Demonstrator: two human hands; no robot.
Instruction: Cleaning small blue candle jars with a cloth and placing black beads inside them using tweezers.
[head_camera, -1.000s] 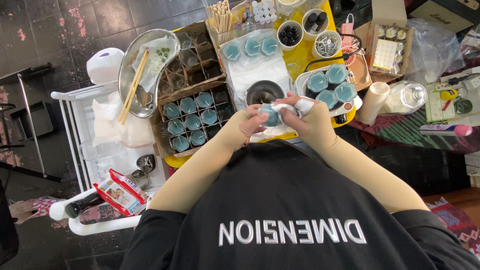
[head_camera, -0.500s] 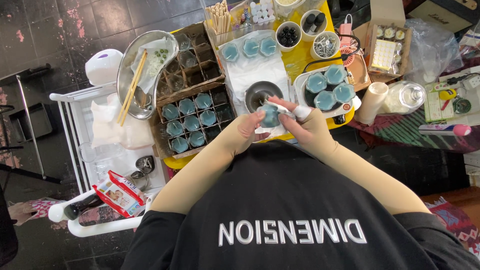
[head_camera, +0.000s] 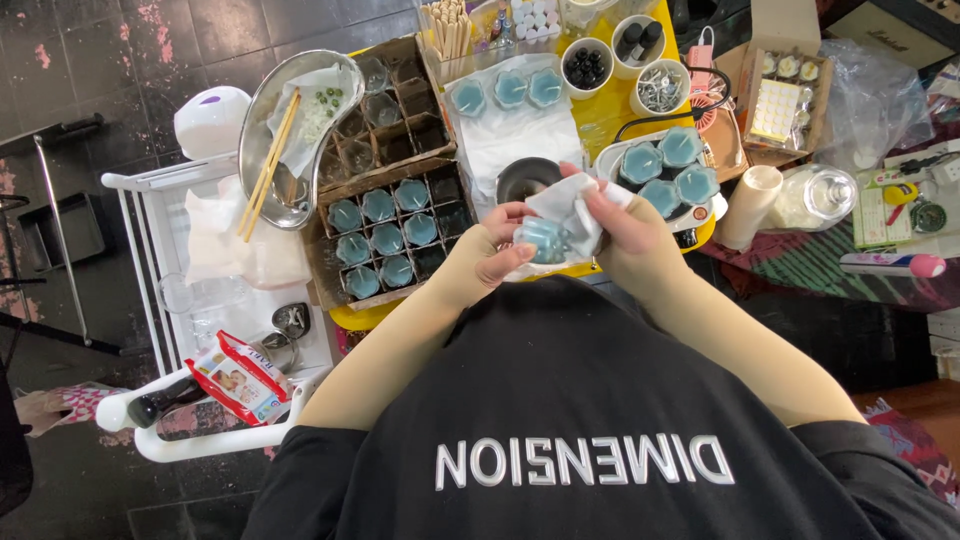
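Your left hand (head_camera: 480, 262) cups a small blue-filled glass jar (head_camera: 545, 238) from below and the side, fingers curled round its wall; it sits in front of your chest, just above the near edge of the yellow table (head_camera: 600, 120). Your right hand (head_camera: 625, 235) presses a white tissue (head_camera: 572, 205) against the jar's top and far side, thumb and fingers pinched on the tissue (the fingertips themselves are partly hidden under its folds).

The jar looks rigid, smooth and breakable, with some weight for its size; its glass wall is likely slippery, so your hold belongs round the body, low, not on the rim. The tissue is limp and light, and gives no support.

Just beyond the hands lie a black round dish (head_camera: 525, 180) and a tray of like blue jars (head_camera: 660, 170). To your left, a divided cardboard box (head_camera: 385, 215) holds more filled jars beside a metal bowl (head_camera: 290, 130) with chopsticks (head_camera: 268, 165).
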